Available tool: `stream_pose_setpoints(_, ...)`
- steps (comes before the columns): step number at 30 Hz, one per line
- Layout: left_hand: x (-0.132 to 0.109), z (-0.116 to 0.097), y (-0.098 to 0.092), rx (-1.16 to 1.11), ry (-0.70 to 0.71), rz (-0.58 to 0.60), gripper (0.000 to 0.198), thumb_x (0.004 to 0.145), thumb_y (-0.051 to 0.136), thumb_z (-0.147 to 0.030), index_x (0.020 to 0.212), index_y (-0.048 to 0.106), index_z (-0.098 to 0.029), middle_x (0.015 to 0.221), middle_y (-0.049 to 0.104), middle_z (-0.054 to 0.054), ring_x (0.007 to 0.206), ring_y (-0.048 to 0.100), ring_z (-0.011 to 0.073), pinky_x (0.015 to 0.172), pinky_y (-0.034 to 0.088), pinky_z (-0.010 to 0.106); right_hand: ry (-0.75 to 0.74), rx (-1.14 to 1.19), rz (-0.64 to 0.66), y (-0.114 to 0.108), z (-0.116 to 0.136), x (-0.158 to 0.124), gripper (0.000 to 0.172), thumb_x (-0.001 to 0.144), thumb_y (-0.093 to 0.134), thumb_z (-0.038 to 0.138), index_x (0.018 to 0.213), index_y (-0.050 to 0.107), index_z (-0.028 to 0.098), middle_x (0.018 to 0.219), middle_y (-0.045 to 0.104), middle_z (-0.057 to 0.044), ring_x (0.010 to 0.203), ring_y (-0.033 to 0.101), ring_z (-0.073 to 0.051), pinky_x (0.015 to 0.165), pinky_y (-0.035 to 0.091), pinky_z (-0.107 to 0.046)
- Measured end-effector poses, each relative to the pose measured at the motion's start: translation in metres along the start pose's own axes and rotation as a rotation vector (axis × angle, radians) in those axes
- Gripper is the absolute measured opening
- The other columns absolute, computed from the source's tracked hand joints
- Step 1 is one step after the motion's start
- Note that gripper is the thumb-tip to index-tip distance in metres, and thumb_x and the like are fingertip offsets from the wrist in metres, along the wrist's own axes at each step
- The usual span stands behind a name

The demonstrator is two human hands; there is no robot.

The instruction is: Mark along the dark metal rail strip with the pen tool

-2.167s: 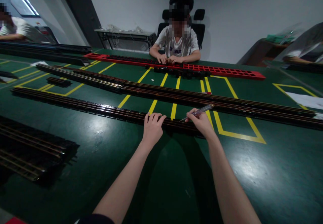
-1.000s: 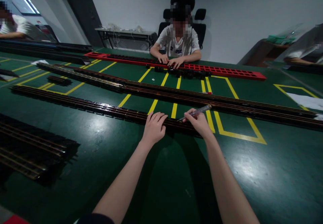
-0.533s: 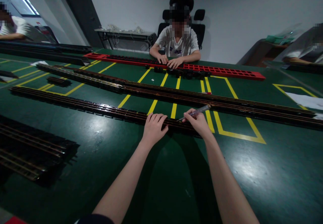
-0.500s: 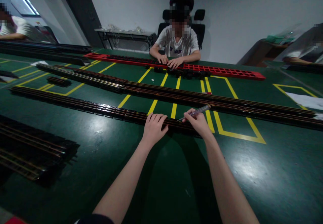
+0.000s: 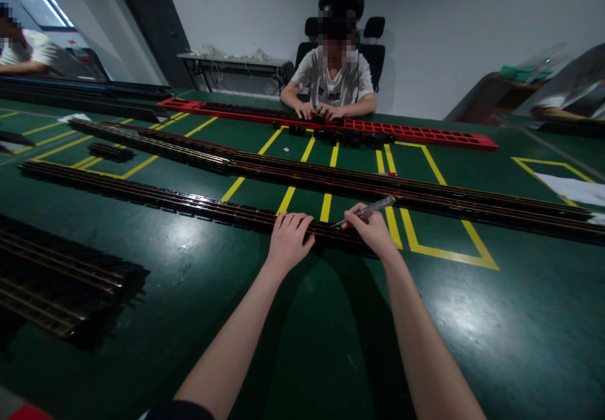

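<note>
A long dark strip (image 5: 203,206) with thin brassy lines along it lies across the table in front of me. My left hand (image 5: 290,237) presses over it, fingers on the far side and thumb on the near side. Pinched in my right hand (image 5: 368,223) is a slim pen-like tool (image 5: 375,206) with a clear body. Its narrow tip points down-left and meets the strip, or comes very close, just right of my left hand. The strip's right end is partly hidden beneath my right hand.
Beyond my hands lie more long dark strips (image 5: 302,171); a stack of them (image 5: 61,281) sits at left. Across the green table (image 5: 212,319), a co-worker's hands (image 5: 319,112) are over a red slotted tray (image 5: 435,136). White paper (image 5: 571,190) lies at right.
My hands, the tool and the strip look unmoved. Across the table, the co-worker's hands have drawn in closer together over the red tray.
</note>
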State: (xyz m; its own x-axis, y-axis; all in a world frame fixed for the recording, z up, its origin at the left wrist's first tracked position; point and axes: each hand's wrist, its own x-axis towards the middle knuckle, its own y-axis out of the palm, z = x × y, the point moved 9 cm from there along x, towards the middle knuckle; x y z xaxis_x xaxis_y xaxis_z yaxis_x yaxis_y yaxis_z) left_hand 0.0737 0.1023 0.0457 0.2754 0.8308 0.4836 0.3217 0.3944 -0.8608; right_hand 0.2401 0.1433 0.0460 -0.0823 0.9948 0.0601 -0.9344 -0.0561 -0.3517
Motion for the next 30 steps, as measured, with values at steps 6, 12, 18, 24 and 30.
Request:
stream_pose_setpoints(6,0.0000,-0.0012,0.0024,0.016,-0.002,0.021,0.031,0.087,0.047,-0.030,0.113,0.060,-0.019,0.115,0.063,0.003,0.109,0.054,0.0191,0.107,0.033,0.041,-0.003,-0.044,-0.004,-0.0001,0.0034,-0.0011,0.027,0.078,0.055,0.042,0.076,0.053,0.015,0.067,0.064,-0.003,0.067,0.061,-0.012,0.072,0.046,-0.025)
stream_pose_setpoints(12,-0.0004,-0.0042,0.0025,0.028,0.018,0.020,0.032,0.088,0.045,-0.027,0.115,0.059,-0.020,0.117,0.062,0.003,0.111,0.053,0.0191,0.108,0.032,0.042,-0.027,-0.087,-0.017,-0.0012,0.0050,-0.0006,0.027,0.079,0.054,0.042,0.077,0.054,0.015,0.067,0.065,-0.002,0.068,0.062,-0.012,0.071,0.045,-0.024)
stream_pose_setpoints(18,-0.0008,-0.0077,0.0017,0.032,0.039,0.016,0.032,0.088,0.045,-0.026,0.115,0.059,-0.021,0.117,0.062,0.004,0.112,0.053,0.0194,0.108,0.032,0.043,-0.027,-0.094,-0.027,-0.0024,0.0034,0.0006,0.026,0.078,0.054,0.042,0.075,0.054,0.015,0.067,0.066,-0.003,0.068,0.062,-0.013,0.072,0.045,-0.024)
stream_pose_setpoints(24,-0.0014,-0.0071,0.0020,0.045,0.046,0.011,0.033,0.088,0.042,-0.022,0.116,0.060,-0.020,0.117,0.062,0.003,0.112,0.052,0.0192,0.108,0.032,0.042,-0.024,-0.105,-0.026,-0.0008,0.0050,0.0002,0.027,0.079,0.054,0.042,0.075,0.055,0.015,0.069,0.066,-0.003,0.069,0.062,-0.013,0.074,0.045,-0.025)
stream_pose_setpoints(30,-0.0008,-0.0051,0.0019,0.053,0.019,0.023,0.034,0.088,0.041,-0.017,0.115,0.061,-0.020,0.118,0.062,0.004,0.113,0.052,0.0187,0.109,0.032,0.042,-0.021,-0.092,-0.007,0.0018,0.0071,-0.0011,0.029,0.079,0.053,0.044,0.077,0.055,0.015,0.071,0.066,-0.004,0.073,0.063,-0.014,0.075,0.046,-0.027)
